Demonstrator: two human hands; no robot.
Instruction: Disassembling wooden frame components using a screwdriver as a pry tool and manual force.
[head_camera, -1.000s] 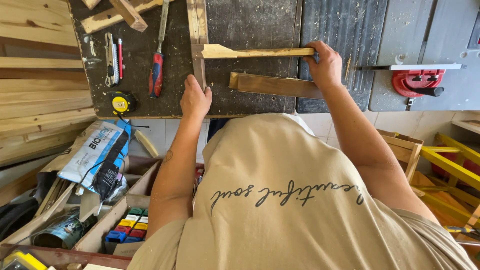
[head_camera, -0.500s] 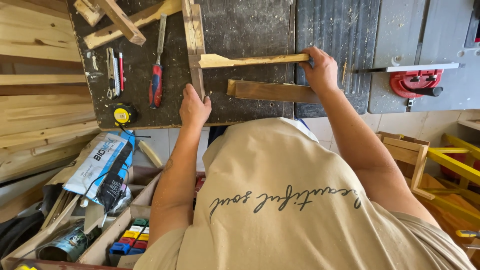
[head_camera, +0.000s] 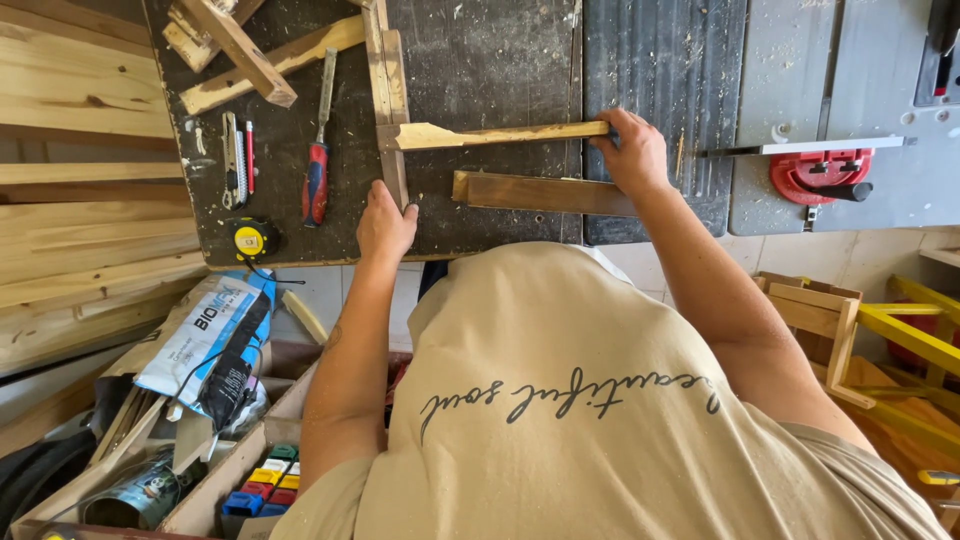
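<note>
My left hand (head_camera: 386, 225) presses on the near end of a narrow wooden strip (head_camera: 384, 90) that runs away from me across the dark workbench (head_camera: 480, 60). My right hand (head_camera: 630, 152) grips the right end of a light, rough wooden strip (head_camera: 490, 135) lying crosswise, its left end butted against the narrow strip. A darker wooden piece (head_camera: 535, 193) lies parallel just below it, between my hands.
A red-handled screwdriver (head_camera: 318, 160), a utility knife (head_camera: 234, 160) and a yellow tape measure (head_camera: 248, 238) lie left of the strips. Wood offcuts (head_camera: 240, 50) sit at the far left. A table saw with a red guard (head_camera: 815, 175) stands right. Planks, a bag and boxes are below left.
The view has shifted slightly, so the bench sits lower in frame. Both hands stay on the same wooden strips in the same places.
</note>
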